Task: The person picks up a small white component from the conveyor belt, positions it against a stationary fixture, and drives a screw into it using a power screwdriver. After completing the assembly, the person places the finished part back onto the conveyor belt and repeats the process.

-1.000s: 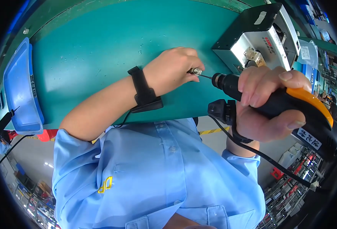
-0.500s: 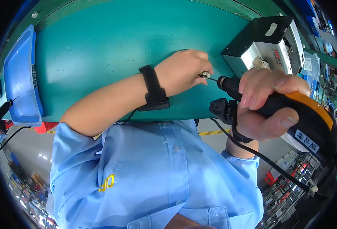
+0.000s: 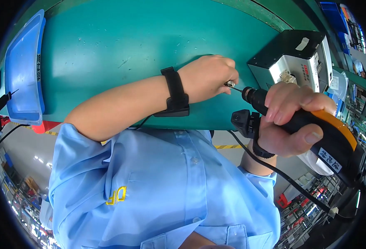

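Screwdriver [image 3: 311, 133], the black-and-orange powered kind, sits wrapped in my right hand [image 3: 288, 120], fingers curled tight round its body and the thumb along its side. Its thin bit points left toward my left hand [image 3: 208, 79], which is closed, pinching a small metal part [image 3: 230, 84] at its fingertips; bit and part meet or nearly so. A black wrist strap [image 3: 175, 93] circles the left wrist. Just beyond the right hand stands a black-and-white box [image 3: 293, 60] on the green table [image 3: 121, 50].
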Tool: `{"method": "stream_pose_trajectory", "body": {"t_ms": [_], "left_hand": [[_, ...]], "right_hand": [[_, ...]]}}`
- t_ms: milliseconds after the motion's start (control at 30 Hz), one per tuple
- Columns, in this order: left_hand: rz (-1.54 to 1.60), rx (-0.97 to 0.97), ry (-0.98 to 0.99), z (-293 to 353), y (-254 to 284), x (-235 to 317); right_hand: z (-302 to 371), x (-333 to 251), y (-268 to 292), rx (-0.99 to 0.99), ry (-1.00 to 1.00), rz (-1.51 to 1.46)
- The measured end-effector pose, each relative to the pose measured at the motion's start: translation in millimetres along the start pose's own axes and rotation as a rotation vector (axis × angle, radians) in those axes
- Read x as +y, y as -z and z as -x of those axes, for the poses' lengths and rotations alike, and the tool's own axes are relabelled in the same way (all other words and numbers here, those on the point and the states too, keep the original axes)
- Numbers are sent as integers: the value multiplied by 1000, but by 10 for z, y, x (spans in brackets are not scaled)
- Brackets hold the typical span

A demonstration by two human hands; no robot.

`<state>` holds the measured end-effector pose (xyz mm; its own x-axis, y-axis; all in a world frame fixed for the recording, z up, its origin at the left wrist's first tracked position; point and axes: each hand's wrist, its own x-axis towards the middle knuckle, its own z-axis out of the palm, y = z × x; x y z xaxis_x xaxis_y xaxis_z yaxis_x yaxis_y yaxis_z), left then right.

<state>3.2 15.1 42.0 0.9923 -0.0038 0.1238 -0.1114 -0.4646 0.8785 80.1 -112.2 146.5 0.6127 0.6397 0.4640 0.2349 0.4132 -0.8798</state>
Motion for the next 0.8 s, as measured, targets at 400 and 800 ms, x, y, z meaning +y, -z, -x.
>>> {"method": "stream_pose_trajectory", "body": {"t_ms": [400,800], "left_hand": [[-219,81,139,-201,608,-182],[-1217,789,678,-82,2942,-1100]], "right_hand": [[79,-666,332,93,313,-212],[182,-297,251,230,40,-41]]}}
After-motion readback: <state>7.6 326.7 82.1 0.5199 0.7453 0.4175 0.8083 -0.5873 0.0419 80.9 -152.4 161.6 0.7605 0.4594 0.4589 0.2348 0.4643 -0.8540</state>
